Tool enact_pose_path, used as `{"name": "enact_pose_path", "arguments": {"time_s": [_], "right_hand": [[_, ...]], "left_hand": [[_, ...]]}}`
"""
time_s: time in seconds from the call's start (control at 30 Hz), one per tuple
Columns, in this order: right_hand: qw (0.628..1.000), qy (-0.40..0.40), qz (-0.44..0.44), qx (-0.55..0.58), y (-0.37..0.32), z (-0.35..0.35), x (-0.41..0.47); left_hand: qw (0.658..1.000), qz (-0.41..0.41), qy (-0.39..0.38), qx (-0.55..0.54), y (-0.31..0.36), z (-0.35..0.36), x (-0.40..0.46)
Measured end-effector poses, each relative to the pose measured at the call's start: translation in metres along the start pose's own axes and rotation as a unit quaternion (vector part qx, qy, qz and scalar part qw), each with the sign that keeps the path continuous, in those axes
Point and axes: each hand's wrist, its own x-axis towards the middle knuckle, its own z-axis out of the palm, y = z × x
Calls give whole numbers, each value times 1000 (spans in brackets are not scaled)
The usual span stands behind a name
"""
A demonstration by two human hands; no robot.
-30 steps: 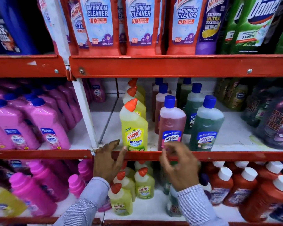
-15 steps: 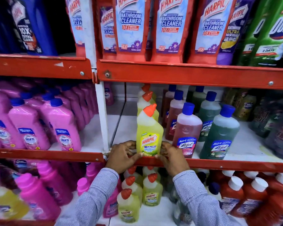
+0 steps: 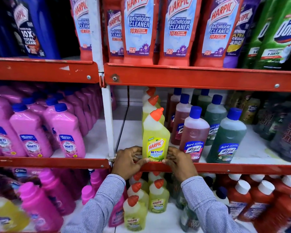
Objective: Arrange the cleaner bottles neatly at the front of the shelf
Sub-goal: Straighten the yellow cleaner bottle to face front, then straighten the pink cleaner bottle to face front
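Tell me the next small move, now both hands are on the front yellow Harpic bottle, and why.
Probably release it. The yellow Harpic bottle stands upright at the red shelf lip, label forward, left hand and right hand cupping its base. The red Lizol bottle beside it sits slightly further back.

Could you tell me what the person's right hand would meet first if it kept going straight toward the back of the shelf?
Probably the red Lizol bottle. The right hand grips the front yellow Harpic bottle at the shelf edge, and the Lizol stands just behind and beside it, though depth is hard to judge.
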Motion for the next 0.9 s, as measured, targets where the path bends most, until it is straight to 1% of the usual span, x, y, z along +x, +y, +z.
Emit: {"name": "enact_pose_path", "arguments": {"time_s": [0.17, 0.3, 0.37, 0.4, 0.43, 0.47, 0.53, 0.57, 0.6, 0.63, 0.67, 0.7, 0.73, 0.8, 0.9], "right_hand": [[1000, 0, 3, 21, 2, 2, 0], [999, 0, -13, 49, -2, 0, -4], [998, 12, -25, 64, 0, -3, -8], [996, 31, -34, 71, 3, -6, -12], [994, 66, -48, 75, 8, -9, -16], [989, 111, -66, 70, 14, -14, -22], [968, 219, -108, 52, 25, -25, -36], [955, 267, -119, 49, 30, -31, -43], [945, 302, -117, 50, 33, -37, -48], [939, 323, -104, 49, 38, -41, -49], [940, 327, -81, 47, 43, -45, -48], [948, 312, -52, 46, 50, -48, -45], [958, 283, -26, 46, 55, -50, -41], [977, 210, -2, 40, 63, -52, -35], [992, 128, -17, 3, 70, -60, -28]], "left_hand": [[1000, -13, 11, 10, 2, 2, -1], [999, -13, 16, 25, 5, 2, -2], [1000, -7, 19, 20, 8, 3, -6], [999, -3, 33, 6, 8, 5, -9], [998, 1, 67, -10, 10, 7, -14], [992, 7, 121, -24, 13, 11, -20], [967, 40, 252, -13, 29, 25, -35], [953, 68, 294, 7, 40, 34, -42], [946, 100, 308, 19, 52, 45, -47], [947, 127, 294, 22, 63, 57, -50], [955, 142, 259, 20, 72, 69, -51], [966, 140, 218, 21, 78, 80, -49], [976, 123, 180, 24, 81, 91, -45], [989, 70, 126, 35, 79, 107, -36], [994, 23, 88, 60, 81, 120, -22]]}}
